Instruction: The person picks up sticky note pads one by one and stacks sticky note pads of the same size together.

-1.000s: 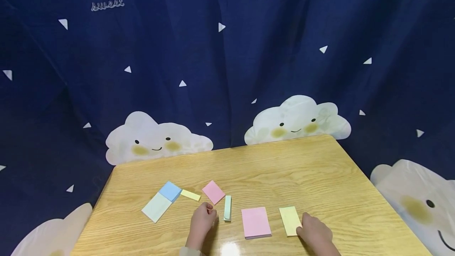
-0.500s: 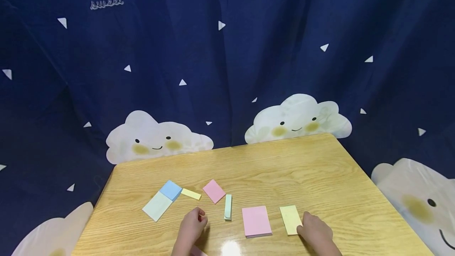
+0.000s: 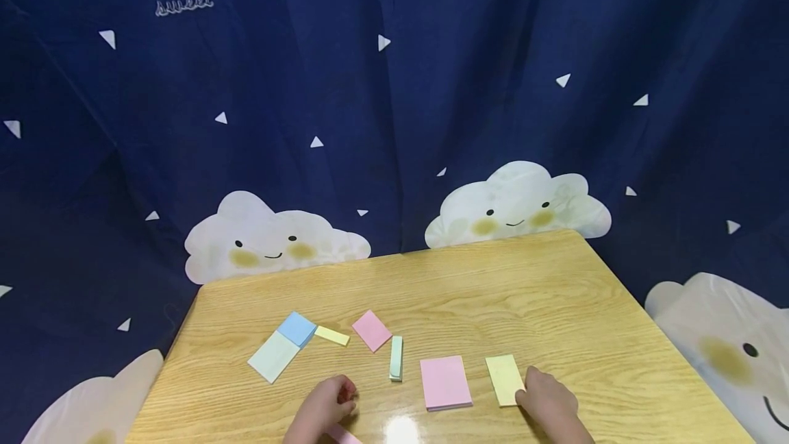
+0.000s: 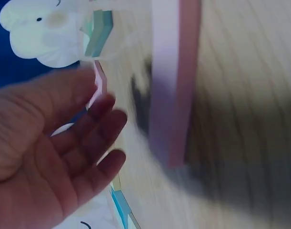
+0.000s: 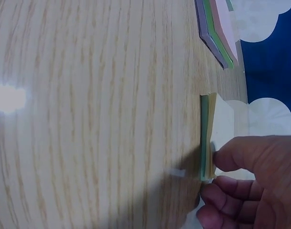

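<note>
Right grip [image 3: 547,399] pinches a yellow pad [image 3: 503,377]; left grip [image 3: 325,403] is loose, empty. Seemingly partway: large pink pad [image 3: 445,381] stacked, other pads [image 3: 273,357] scattered toward the surface's [image 3: 524,300] left edge.

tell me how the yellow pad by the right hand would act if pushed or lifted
The yellow pad looks low and flat, so it would probably slide rather than roll or tip. It shows yellow layers against a green layer, so it is likely light and might fan apart if lifted by the top.
</note>
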`<action>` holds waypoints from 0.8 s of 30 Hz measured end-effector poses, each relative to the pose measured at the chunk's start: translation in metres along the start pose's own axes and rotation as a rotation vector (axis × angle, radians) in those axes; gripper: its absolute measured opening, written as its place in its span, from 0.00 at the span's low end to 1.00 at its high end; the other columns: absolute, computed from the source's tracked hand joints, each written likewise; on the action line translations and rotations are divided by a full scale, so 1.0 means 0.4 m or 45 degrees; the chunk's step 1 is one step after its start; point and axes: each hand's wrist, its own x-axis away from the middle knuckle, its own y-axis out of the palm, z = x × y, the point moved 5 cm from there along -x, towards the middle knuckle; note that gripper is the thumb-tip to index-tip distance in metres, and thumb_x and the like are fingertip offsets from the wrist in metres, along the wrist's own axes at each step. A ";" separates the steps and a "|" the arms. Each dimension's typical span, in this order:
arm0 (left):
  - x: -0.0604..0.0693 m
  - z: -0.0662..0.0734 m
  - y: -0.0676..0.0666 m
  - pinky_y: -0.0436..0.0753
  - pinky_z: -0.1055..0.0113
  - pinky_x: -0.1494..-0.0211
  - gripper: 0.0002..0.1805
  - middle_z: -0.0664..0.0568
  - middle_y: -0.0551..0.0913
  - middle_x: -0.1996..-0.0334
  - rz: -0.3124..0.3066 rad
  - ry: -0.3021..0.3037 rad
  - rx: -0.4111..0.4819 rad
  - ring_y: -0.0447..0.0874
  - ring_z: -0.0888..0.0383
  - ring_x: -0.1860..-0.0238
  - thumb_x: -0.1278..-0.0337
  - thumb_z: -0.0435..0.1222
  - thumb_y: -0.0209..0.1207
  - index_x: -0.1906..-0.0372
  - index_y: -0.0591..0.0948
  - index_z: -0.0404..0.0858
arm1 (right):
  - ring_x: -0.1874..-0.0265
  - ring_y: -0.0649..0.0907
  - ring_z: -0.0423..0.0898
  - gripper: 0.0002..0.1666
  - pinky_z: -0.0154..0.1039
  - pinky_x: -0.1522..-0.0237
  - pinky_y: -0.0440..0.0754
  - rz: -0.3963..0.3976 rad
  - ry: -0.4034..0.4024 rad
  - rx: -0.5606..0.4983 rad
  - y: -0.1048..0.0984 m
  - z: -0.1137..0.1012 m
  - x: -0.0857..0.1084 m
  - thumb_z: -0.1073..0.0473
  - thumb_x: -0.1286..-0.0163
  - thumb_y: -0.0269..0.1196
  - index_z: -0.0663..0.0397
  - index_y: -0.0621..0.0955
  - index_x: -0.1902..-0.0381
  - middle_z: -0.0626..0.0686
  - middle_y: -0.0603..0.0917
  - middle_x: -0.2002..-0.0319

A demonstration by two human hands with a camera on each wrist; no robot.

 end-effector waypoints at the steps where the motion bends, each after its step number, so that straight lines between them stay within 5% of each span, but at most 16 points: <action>1: 0.003 -0.002 0.007 0.68 0.69 0.74 0.06 0.57 0.71 0.79 -0.077 0.003 0.045 0.66 0.64 0.77 0.57 0.27 0.61 0.72 0.75 0.34 | 0.85 0.69 0.46 0.07 0.39 0.84 0.66 -0.006 0.000 -0.003 0.001 0.000 0.000 0.61 0.49 0.56 0.57 0.69 0.78 0.49 0.69 0.84; 7: 0.025 -0.009 0.035 0.67 0.69 0.71 0.10 0.55 0.74 0.75 -0.405 -0.044 0.254 0.66 0.60 0.74 0.61 0.25 0.63 0.68 0.77 0.34 | 0.85 0.69 0.46 0.07 0.38 0.84 0.65 -0.028 -0.006 -0.004 0.003 0.000 0.000 0.61 0.48 0.56 0.58 0.70 0.76 0.49 0.69 0.84; 11: 0.033 -0.007 0.044 0.68 0.71 0.70 0.10 0.55 0.72 0.74 -0.506 0.012 0.189 0.65 0.62 0.74 0.63 0.25 0.65 0.70 0.79 0.34 | 0.85 0.68 0.45 0.07 0.38 0.84 0.65 -0.036 -0.005 -0.005 0.001 -0.002 0.002 0.61 0.47 0.56 0.58 0.70 0.76 0.49 0.69 0.83; 18: 0.035 -0.010 0.043 0.67 0.72 0.70 0.07 0.62 0.67 0.77 -0.470 0.183 -0.183 0.61 0.67 0.73 0.61 0.35 0.67 0.74 0.80 0.40 | 0.85 0.68 0.45 0.06 0.38 0.83 0.65 -0.038 -0.007 -0.021 -0.001 -0.003 0.005 0.61 0.47 0.55 0.57 0.69 0.77 0.49 0.69 0.84; 24: 0.041 -0.017 0.043 0.66 0.70 0.76 0.09 0.63 0.67 0.81 -0.396 0.077 -0.259 0.62 0.66 0.78 0.62 0.36 0.67 0.79 0.76 0.43 | 0.84 0.68 0.46 0.06 0.39 0.83 0.65 -0.033 -0.008 -0.030 0.001 0.000 0.003 0.61 0.47 0.56 0.57 0.69 0.77 0.49 0.69 0.83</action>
